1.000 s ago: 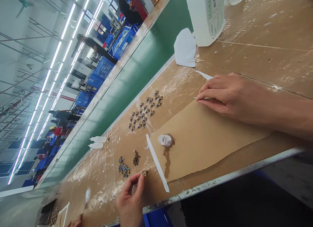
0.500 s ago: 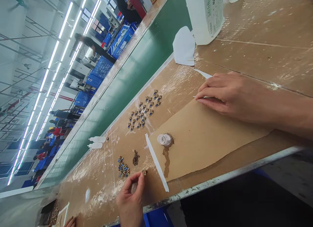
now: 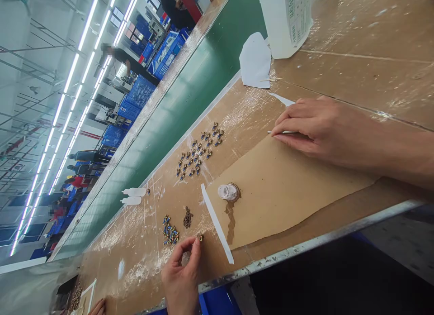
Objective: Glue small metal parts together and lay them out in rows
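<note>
At the near edge of the bench [image 3: 132,247], head view, I find a small metallic piece [image 3: 200,237] nearest the left hand [image 3: 183,267], pinched at its thumb and forefinger tips; long axis indeterminable. Well apart, over the brown sheet [image 3: 271,202], the right hand [image 3: 310,125] grips a thin stick [image 3: 270,132], exposed tip pointing left.
</note>
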`<action>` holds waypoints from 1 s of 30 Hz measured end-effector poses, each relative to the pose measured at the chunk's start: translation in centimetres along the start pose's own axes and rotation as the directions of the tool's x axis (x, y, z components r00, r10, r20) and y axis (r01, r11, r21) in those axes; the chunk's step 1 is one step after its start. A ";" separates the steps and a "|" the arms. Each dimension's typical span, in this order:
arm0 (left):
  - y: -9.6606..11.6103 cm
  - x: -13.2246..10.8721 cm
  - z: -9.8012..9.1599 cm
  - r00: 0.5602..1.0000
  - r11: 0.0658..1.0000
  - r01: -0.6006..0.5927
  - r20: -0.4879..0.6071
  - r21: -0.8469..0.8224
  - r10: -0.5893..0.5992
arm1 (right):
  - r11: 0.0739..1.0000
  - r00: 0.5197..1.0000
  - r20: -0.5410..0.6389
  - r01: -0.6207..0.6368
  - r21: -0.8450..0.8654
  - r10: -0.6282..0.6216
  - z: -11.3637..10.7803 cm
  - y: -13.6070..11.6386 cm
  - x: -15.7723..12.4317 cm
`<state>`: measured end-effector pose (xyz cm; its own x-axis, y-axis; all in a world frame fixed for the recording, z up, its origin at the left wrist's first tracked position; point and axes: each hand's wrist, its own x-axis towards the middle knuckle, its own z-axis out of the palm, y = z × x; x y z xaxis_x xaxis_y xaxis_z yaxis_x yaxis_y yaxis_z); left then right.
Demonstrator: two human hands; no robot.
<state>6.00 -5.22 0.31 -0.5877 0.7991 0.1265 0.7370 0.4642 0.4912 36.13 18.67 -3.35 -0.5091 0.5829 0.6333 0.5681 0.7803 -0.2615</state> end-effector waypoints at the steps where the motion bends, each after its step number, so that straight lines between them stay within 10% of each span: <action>1: 0.0 0.0 0.0 1.000 1.000 -0.005 0.001 0.009 0.005 | 1.000 1.000 0.006 -0.006 0.001 0.006 0.0 0.0 0.0; 21: 1.1 0.9 -0.9 0.993 0.978 -0.088 0.093 0.189 0.071 | 0.995 0.993 0.069 -0.097 0.016 0.096 -0.4 -0.3 0.1; 30: 0.0 -3.8 1.4 0.941 0.930 -0.206 -0.323 -0.303 0.103 | 0.997 0.993 -0.113 0.031 0.075 -0.022 -0.1 0.1 0.2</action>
<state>8.74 -7.69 -1.38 -0.5846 0.6763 0.4482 0.7058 0.1514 0.6921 36.21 18.84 -3.16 -0.4455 0.5362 0.7170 0.5019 0.8127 -0.2959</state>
